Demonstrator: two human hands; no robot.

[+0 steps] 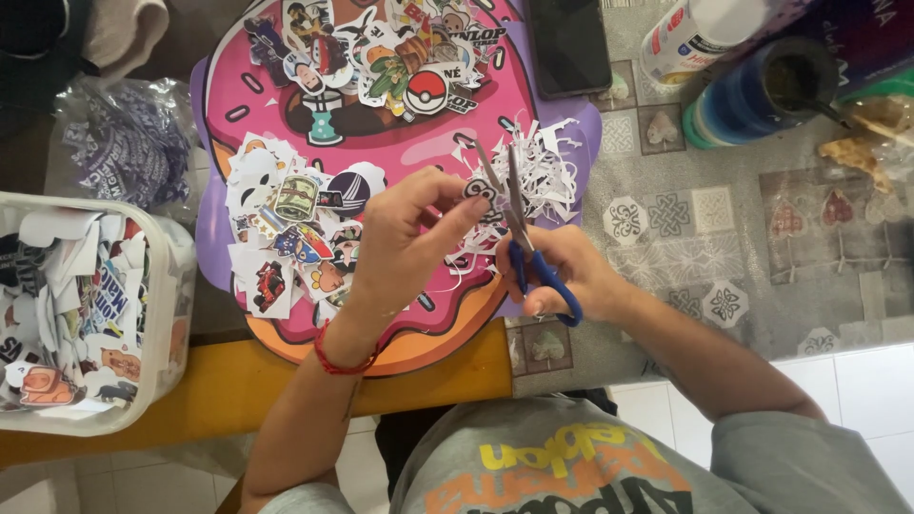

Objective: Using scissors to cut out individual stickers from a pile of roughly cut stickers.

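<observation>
**Two hands, one small sticker under the blades**

Two hands meet over the doughnut-shaped mat [286,86]. The left hand [405,238] pinches a small sticker [479,189] between fingertips, grip narrow; the right hand [562,271] is closed through the blue handles of the scissors [519,224], blades parted at the sticker. The paper looks light, thin and floppy, best held close to the cut. Loose stickers [295,228] and white trimmings [543,171] crowd the mat; the table [762,286] lies freer to the right.
</observation>
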